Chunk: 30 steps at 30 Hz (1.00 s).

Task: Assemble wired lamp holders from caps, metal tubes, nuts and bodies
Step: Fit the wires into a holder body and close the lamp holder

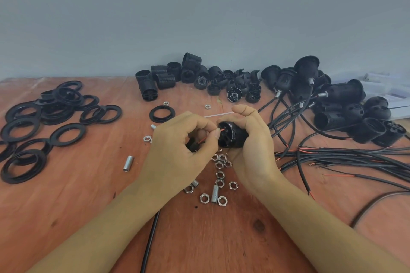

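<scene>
My right hand (248,137) grips a black lamp holder body (230,134) above the middle of the table. My left hand (179,146) pinches a thin red wire (205,138) between thumb and forefinger, with the wire's tip at the body's open end. Something black sits in the left palm, mostly hidden. A black cable (150,241) runs down under my left forearm. Several silver nuts (219,165) and short threaded metal tubes (214,194) lie on the table just below my hands.
Black rings (62,104) are piled at the left. Loose bodies (164,78) and caps (233,86) sit along the back wall. Wired holders (328,95) are heaped at the right, their black cables (355,157) trailing across the wooden table (88,206).
</scene>
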Each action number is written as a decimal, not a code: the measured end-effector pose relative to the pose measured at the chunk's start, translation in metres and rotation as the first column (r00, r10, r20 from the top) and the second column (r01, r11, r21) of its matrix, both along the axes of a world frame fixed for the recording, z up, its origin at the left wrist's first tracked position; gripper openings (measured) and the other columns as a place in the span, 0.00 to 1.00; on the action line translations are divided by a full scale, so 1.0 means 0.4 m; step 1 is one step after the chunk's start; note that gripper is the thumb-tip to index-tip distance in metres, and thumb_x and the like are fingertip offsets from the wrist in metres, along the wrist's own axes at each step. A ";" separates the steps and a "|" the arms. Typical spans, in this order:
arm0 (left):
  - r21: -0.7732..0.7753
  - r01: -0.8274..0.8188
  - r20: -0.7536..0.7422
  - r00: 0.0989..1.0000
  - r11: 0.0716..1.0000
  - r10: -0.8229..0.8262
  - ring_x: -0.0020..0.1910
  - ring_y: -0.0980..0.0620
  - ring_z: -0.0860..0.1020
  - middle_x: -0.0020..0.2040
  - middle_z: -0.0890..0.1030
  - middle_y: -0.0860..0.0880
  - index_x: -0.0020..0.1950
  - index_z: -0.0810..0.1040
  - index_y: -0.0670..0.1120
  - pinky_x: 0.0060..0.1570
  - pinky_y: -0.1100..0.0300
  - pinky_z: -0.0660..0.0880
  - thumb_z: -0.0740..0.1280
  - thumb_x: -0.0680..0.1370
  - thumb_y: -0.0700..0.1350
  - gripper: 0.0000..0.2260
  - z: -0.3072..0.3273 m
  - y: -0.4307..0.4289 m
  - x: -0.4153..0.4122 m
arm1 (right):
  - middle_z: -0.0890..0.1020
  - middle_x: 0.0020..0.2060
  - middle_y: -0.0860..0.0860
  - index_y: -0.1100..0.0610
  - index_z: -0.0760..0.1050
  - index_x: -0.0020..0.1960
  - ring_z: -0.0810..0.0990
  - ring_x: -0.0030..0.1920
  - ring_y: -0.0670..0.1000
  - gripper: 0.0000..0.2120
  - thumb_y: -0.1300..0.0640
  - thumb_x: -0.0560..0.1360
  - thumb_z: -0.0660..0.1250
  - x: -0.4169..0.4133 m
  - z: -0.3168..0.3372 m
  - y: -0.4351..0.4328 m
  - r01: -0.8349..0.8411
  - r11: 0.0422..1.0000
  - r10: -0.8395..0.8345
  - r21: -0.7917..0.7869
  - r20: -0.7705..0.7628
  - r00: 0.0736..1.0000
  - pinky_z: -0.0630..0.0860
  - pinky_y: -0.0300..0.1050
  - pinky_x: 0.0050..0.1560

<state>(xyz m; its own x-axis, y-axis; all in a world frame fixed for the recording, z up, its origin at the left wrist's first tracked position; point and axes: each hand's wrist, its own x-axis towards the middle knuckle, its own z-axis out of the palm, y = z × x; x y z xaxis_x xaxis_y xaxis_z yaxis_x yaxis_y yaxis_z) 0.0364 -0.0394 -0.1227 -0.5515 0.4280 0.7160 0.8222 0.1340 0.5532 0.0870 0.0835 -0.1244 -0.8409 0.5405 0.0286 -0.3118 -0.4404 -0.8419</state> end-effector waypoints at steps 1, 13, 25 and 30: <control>-0.011 -0.001 -0.004 1.000 1.000 0.001 0.34 0.55 0.75 0.32 0.76 0.52 0.41 0.82 0.43 0.35 0.68 0.70 0.70 0.73 0.39 0.02 0.000 0.000 -0.002 | 0.82 0.32 0.50 0.55 0.74 0.47 0.79 0.32 0.46 0.10 0.68 0.77 0.58 0.000 -0.001 0.000 0.007 1.000 -0.007 0.028 -0.003 1.000 0.75 0.39 0.31; -0.128 -0.038 -0.071 0.997 0.991 0.029 0.35 0.56 0.74 0.37 0.77 0.53 0.45 0.81 0.43 0.37 0.69 0.69 0.69 0.76 0.41 0.03 -0.022 -0.005 -0.026 | 0.77 0.34 0.48 0.53 0.73 0.49 0.72 0.33 0.44 0.15 0.71 0.78 0.55 0.007 -0.022 -0.007 0.113 0.840 -0.111 0.531 -0.036 0.993 0.71 0.33 0.34; -0.006 -0.057 0.067 0.996 0.998 0.057 0.38 0.59 0.80 0.37 0.82 0.57 0.45 0.84 0.46 0.37 0.69 0.75 0.71 0.74 0.44 0.03 -0.024 0.000 -0.035 | 0.83 0.45 0.57 0.52 0.73 0.50 0.79 0.41 0.45 0.13 0.68 0.79 0.56 0.001 -0.013 -0.006 0.070 0.874 -0.088 0.481 0.015 0.996 0.77 0.41 0.43; -0.029 -0.033 0.068 0.997 0.999 0.035 0.37 0.65 0.79 0.35 0.80 0.61 0.43 0.83 0.47 0.37 0.76 0.71 0.69 0.74 0.41 0.03 -0.022 0.002 -0.027 | 0.81 0.43 0.55 0.50 0.73 0.50 0.76 0.40 0.48 0.14 0.67 0.78 0.57 0.000 -0.020 -0.002 0.097 0.870 -0.122 0.483 0.022 0.992 0.75 0.46 0.42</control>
<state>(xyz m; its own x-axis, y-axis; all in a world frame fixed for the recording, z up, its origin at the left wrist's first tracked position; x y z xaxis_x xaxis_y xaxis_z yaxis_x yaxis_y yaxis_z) 0.0256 -0.0386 -0.1315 -0.6136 0.4273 0.6640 0.7770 0.1771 0.6041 0.0868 0.0827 -0.1323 -0.7844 0.5596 0.2674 -0.2858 0.0565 -0.9566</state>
